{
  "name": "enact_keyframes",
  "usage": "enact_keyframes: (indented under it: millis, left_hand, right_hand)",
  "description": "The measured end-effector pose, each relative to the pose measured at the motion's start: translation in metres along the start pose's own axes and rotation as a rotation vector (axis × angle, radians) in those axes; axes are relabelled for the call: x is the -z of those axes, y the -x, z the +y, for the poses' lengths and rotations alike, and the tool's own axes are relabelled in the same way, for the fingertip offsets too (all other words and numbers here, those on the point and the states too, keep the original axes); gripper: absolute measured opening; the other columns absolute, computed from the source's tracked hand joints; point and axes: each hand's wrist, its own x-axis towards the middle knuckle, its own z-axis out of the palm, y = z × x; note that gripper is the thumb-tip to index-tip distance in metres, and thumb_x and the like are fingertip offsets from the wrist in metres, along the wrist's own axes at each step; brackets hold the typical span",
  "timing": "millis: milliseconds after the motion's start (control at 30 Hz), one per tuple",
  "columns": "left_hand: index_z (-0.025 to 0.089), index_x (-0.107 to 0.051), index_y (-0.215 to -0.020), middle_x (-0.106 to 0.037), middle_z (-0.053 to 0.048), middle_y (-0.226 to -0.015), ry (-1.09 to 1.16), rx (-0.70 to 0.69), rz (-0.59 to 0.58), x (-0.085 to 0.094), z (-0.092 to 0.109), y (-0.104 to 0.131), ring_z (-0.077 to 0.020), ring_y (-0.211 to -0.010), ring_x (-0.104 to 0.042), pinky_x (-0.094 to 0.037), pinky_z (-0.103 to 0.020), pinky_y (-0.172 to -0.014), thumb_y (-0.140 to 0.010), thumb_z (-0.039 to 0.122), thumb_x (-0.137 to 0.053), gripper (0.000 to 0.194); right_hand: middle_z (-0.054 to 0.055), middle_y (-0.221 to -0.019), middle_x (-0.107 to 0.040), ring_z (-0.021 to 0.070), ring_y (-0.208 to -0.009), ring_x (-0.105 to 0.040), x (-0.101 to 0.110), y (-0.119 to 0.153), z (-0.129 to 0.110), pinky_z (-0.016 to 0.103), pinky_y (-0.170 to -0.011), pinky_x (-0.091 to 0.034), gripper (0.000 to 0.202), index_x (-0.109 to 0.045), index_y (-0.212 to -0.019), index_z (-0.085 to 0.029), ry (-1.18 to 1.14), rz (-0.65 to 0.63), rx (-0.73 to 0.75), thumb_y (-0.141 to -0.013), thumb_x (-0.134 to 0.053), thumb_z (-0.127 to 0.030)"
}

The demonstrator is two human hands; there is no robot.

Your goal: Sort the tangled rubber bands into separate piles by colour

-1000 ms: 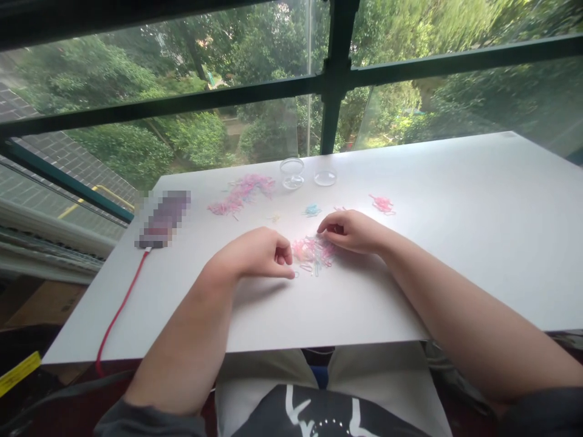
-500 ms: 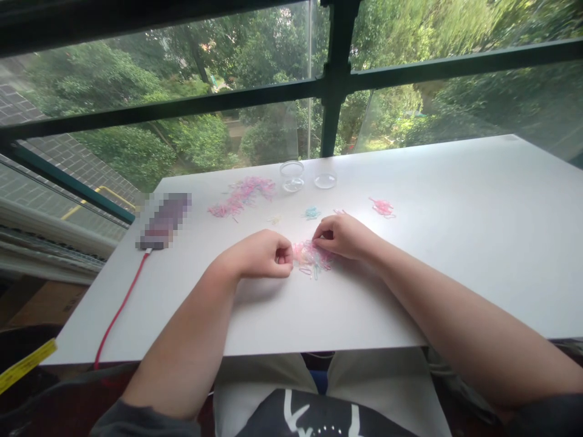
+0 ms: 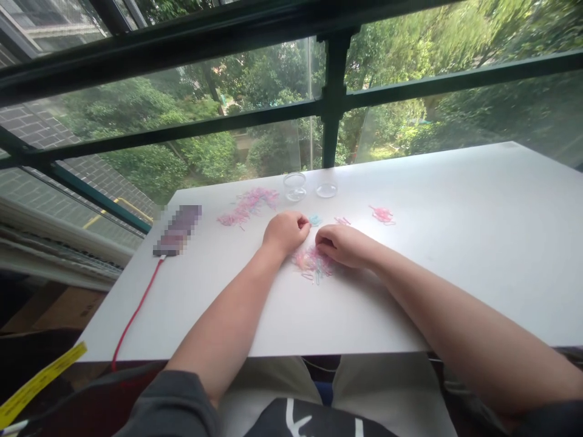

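Mixed pink-pastel heap of thin, plastic-looking loops (image 3: pixel 311 262): bodyward of both hands, no clear long axis. Right hand (image 3: pixel 348 244) nearer, at its edge. Left hand (image 3: pixel 286 233) beside small light-blue loop heap (image 3: pixel 316 221). Fingers curled narrow; can't tell if holding.

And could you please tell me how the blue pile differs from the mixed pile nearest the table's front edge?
The blue pile looks all one hue, while the mixed pile shows pink, pale orange and bluish pieces. The blue pile looks smaller than the mixed pile. The blue pile is beside the left hand, the mixed pile by the right hand. Both lie on the white table.
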Motion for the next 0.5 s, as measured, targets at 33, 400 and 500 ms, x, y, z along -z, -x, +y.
enact_keyframes:
  millis: [33, 400, 500]
  left_hand:
    - [0.019, -0.07, -0.083, -0.071, -0.004, -0.083, -0.003, -0.007, 0.002, -0.001, -0.001, 0.0, -0.0178, -0.075, -0.061, -0.045, -0.027, -0.068, -0.078, 0.029, -0.054, 0.019]
    - [0.018, -0.069, -0.094, -0.07, -0.003, -0.088, 0.247, -0.196, -0.074, 0.018, -0.004, 0.024, -0.0141, -0.077, -0.061, -0.046, -0.025, -0.075, -0.081, 0.032, -0.055, 0.024]
    - [0.019, -0.067, -0.103, -0.069, -0.003, -0.093, 0.284, -0.288, -0.176, 0.017, 0.002, 0.031, -0.0135, -0.078, -0.061, -0.046, -0.024, -0.075, -0.078, 0.028, -0.058, 0.028]
  right_hand:
    - [0.004, -0.077, -0.064, 0.0134, -0.067, -0.051, 0.0, 0.0, 0.0, 0.023, -0.062, -0.034, 0.011, -0.06, -0.076, -0.017, -0.004, 0.0, 0.001, -0.078, -0.048, -0.015]
    - [0.003, -0.075, -0.063, 0.0123, -0.066, -0.051, 0.004, 0.003, 0.003, 0.022, -0.063, -0.036, 0.011, -0.061, -0.077, -0.016, -0.106, 0.07, -0.011, -0.078, -0.051, -0.015]
    - [0.003, -0.072, -0.061, 0.0114, -0.063, -0.05, 0.003, 0.003, 0.003, 0.022, -0.061, -0.035, 0.011, -0.062, -0.077, -0.015, -0.134, 0.084, -0.003, -0.078, -0.051, -0.015]
